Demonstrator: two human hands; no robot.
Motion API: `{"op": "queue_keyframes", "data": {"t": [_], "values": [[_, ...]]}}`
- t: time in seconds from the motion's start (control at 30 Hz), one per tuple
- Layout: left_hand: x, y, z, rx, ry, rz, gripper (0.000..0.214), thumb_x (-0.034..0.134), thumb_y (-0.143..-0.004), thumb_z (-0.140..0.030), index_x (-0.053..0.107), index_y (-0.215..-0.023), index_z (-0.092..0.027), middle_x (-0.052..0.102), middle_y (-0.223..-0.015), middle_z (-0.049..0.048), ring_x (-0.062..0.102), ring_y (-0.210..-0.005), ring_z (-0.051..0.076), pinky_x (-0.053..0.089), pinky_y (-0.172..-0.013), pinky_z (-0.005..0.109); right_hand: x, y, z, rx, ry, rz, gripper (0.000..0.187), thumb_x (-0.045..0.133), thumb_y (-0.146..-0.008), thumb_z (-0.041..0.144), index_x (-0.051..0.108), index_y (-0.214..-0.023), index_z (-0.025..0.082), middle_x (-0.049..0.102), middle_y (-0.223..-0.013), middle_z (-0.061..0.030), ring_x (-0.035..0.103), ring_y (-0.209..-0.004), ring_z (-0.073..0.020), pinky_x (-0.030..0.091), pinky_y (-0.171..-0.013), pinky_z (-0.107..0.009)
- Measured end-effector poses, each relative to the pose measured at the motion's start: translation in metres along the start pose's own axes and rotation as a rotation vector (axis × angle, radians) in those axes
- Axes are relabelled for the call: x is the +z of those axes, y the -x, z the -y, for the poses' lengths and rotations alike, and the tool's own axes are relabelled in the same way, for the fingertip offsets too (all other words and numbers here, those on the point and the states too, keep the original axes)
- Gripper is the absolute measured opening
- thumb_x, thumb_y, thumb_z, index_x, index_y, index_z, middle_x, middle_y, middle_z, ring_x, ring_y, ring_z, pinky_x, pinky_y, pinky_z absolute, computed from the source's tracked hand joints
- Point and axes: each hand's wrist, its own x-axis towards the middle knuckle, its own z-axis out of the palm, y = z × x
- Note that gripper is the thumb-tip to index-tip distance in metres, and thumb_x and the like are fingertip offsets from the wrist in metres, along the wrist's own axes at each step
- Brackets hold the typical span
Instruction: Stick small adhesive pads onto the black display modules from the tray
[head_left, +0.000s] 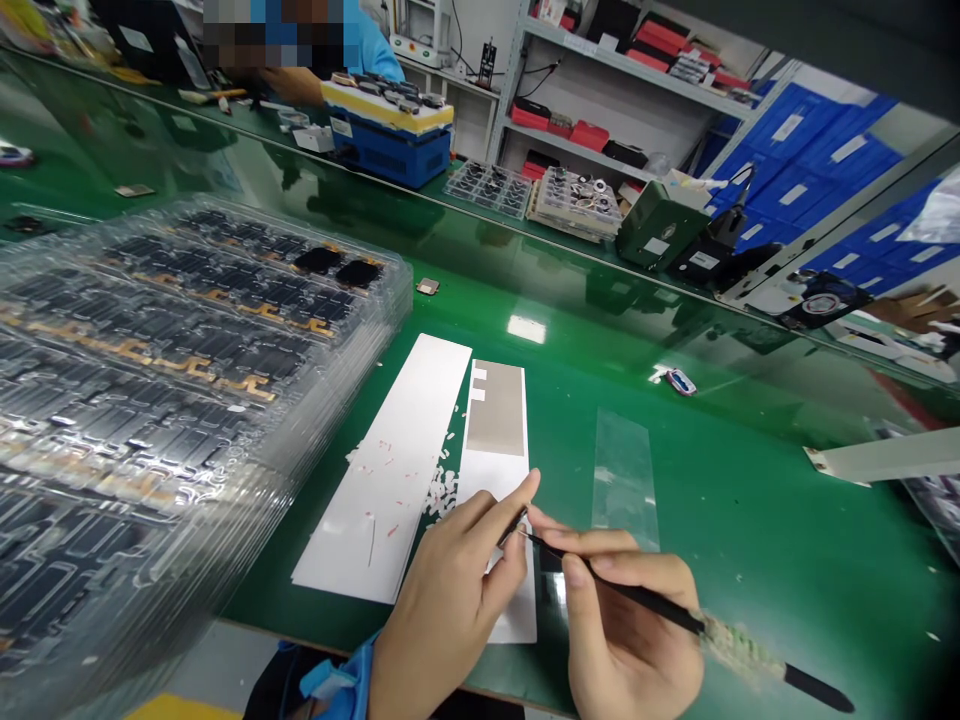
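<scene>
My left hand (461, 575) is closed, pinching a small dark part (513, 526) between thumb and fingers. Most of that part is hidden by the fingertips. In my right hand (634, 620) are slim black tweezers (652, 603), held like a pen, with greenish-white wrapping near the rear end. Their tip meets the dark part at my left fingertips. Beneath my hands lies a white sheet (495, 480) bearing a grey-beige adhesive panel (498, 410). To its left rests a long white strip (405, 430) dotted with red bits, and white scraps (441, 492) lie between the two.
Stacked clear trays (225, 350) of dark parts fill the left side. A clear film (624, 470) lies right of the sheet, and a small white-and-blue item (681, 381) sits farther back. Across the green table (750, 500), a person (379, 45) sits behind a blue machine (394, 145).
</scene>
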Motion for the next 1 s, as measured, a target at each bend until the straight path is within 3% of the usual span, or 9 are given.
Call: {"op": "queue_keyframes", "data": {"t": [0.5, 0.63, 0.7, 0.8, 0.9, 1.0], "values": [[0.0, 0.0, -0.001, 0.002, -0.017, -0.005, 0.051, 0.037, -0.099, -0.016, 0.037, -0.148, -0.031, 0.058, -0.087, 0.0034, 0.058, -0.076, 0.019, 0.047, -0.063, 0.031, 0.001, 0.0, 0.0, -0.007, 0.037, -0.012, 0.026, 0.056, -0.085, -0.003, 0.06, -0.096, 0.021, 0.074, -0.092, -0.0027, 0.074, -0.094, -0.0184, 0.063, -0.086, -0.034], [-0.001, 0.0, -0.002, -0.013, -0.007, -0.002, 0.049, 0.038, -0.099, -0.019, 0.04, -0.146, -0.03, 0.061, -0.092, 0.0056, 0.06, -0.081, 0.021, 0.05, -0.068, 0.033, 0.0, 0.003, -0.001, -0.007, 0.047, -0.002, 0.026, 0.055, -0.086, -0.003, 0.059, -0.095, 0.021, 0.074, -0.091, -0.0032, 0.074, -0.091, -0.0185, 0.064, -0.082, -0.035], [-0.002, 0.0, -0.004, -0.053, 0.03, -0.009, 0.043, 0.036, -0.101, -0.025, 0.045, -0.143, -0.028, 0.063, -0.091, 0.0064, 0.061, -0.082, 0.022, 0.051, -0.072, 0.035, -0.001, 0.003, -0.001, -0.015, 0.05, -0.057, 0.023, 0.054, -0.088, 0.0, 0.058, -0.096, 0.022, 0.072, -0.09, -0.0038, 0.074, -0.087, -0.0197, 0.064, -0.078, -0.037], [-0.002, 0.001, -0.006, -0.232, 0.161, -0.043, 0.037, 0.029, -0.103, -0.039, 0.052, -0.129, -0.024, 0.06, -0.068, 0.0016, 0.061, -0.063, 0.019, 0.05, -0.061, 0.031, -0.008, -0.005, -0.001, -0.032, 0.091, -0.112, 0.012, 0.053, -0.094, 0.012, 0.057, -0.096, 0.022, 0.069, -0.086, -0.0041, 0.072, -0.086, -0.022, 0.062, -0.076, -0.04], [0.001, 0.002, -0.006, -0.407, 0.364, -0.163, 0.034, 0.029, -0.102, -0.05, 0.049, -0.11, -0.024, 0.057, -0.062, -0.0013, 0.06, -0.055, 0.017, 0.051, -0.055, 0.028, -0.015, -0.016, -0.002, 0.044, 0.259, 0.059, 0.015, 0.048, -0.097, 0.023, 0.063, -0.095, 0.023, 0.061, -0.074, -0.0017, 0.066, -0.07, -0.017, 0.056, -0.063, -0.027], [0.005, 0.002, 0.0, -0.392, 0.478, -0.286, 0.033, 0.034, -0.1, -0.056, 0.045, -0.105, -0.025, 0.061, -0.076, 0.0015, 0.064, -0.067, 0.017, 0.054, -0.062, 0.027, -0.014, -0.022, -0.005, 0.13, 0.395, 0.379, 0.012, 0.054, -0.094, 0.026, 0.065, -0.095, 0.022, 0.057, -0.072, 0.0003, 0.054, -0.055, -0.0118, 0.046, -0.049, -0.02]]}}
